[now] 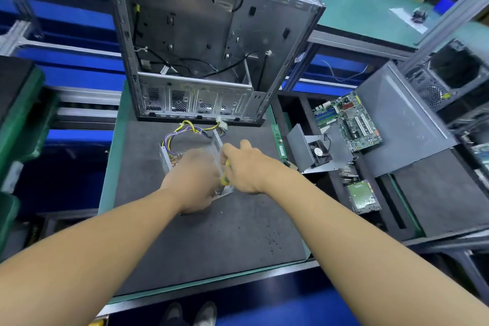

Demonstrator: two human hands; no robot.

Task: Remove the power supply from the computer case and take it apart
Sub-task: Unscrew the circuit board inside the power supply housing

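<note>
The power supply (185,149) lies on the dark mat, an open silver metal box with a bundle of yellow, purple and black wires (185,130) looping out of its far side. My left hand (191,180) lies over the box and grips it; its fingers are blurred. My right hand (246,167) is at the box's right wall, curled round a yellow-green screwdriver handle (225,178). The tool's tip is hidden. The empty grey computer case (209,42) stands open just behind the power supply.
The dark mat (211,233) fills the green-edged bench. To the right lie a green RAM stick (279,141), a grey metal cover with a small fan (315,152), a motherboard (349,120), a hard drive (363,197) and a grey side panel (404,124). Another case (449,74) stands far right.
</note>
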